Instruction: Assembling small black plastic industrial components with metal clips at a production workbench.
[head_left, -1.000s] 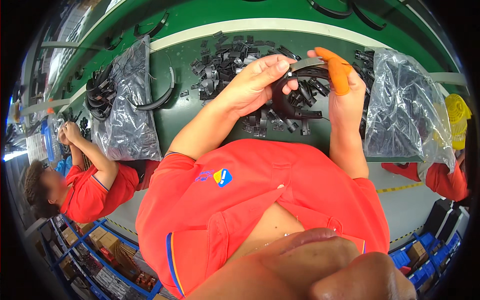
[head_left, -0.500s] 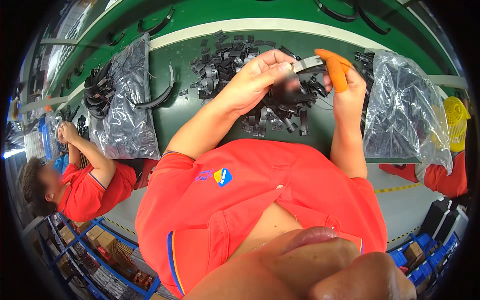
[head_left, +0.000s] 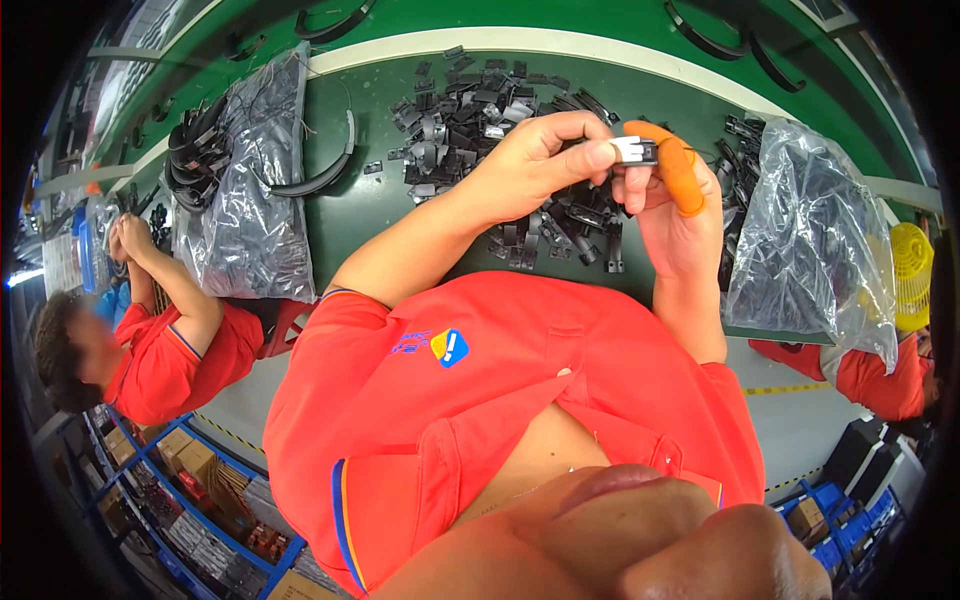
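Between my two hands is a small part (head_left: 634, 151), silvery white at one end and black at the other; its exact kind I cannot make out. The thumb and forefinger of my left hand (head_left: 545, 165) pinch its pale end. My right hand (head_left: 675, 215), with orange finger covers on two digits, grips its black end from the other side. Under and behind the hands lies a heap of small black plastic pieces (head_left: 437, 150) on the green table (head_left: 375, 100). My hands hide part of that heap.
Left of the heap lies a curved black band (head_left: 325, 182) with a thin wire, beside a clear plastic bag (head_left: 255, 215). Another clear bag (head_left: 790, 240) covers dark pieces at right, near a yellow fan-like guard (head_left: 910, 275). Co-workers in red sit at left (head_left: 205, 350) and right (head_left: 885, 375).
The part has turned in my fingers, so its pale slotted face and black end now show. My right hand has shifted slightly down, its orange-covered digits bent around the part.
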